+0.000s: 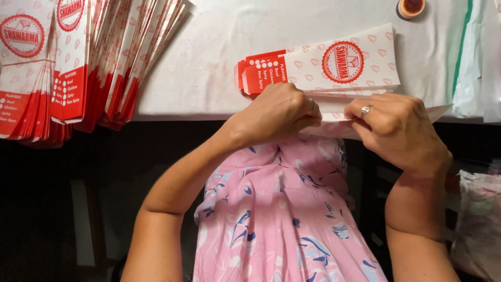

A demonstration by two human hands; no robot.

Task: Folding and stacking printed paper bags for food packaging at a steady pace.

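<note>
Hands met at the near edge of a white-covered table (209, 62), both working on one flat white-and-red paper food sleeve (334, 62) that lay just beyond the knuckles. The left hand (276, 112) was curled, its fingers pressed together and its thumb tucked in, pinching the sleeve's near edge where the paper folded. The right hand (396, 128) did the same from the other side, thumb and fingers closed on that same edge, with a silver ring (366, 109) showing on one finger. Fingertips of the two hands lay just beside each other, nearly touching, over the fold.

The sleeve lay lengthwise across the table, its red printed end pointing left and its white end with a round red emblem pointing right. It seemed to rest on a few more sleeves of the same kind, whose edges showed beneath it; how many could not be told. Far to the left, well apart from the hands, a fanned stack of matching sleeves (78, 62) hung over the table edge. A small round jar with a dark red lid (411, 7) stood near the far edge, toward the right. A sheet of pale plastic with a green stripe (467, 57) covered the table's right end. Below the hands, a pink floral dress (282, 219) filled the lap, and a crumpled pale bag (477, 224) sat at the right
</note>
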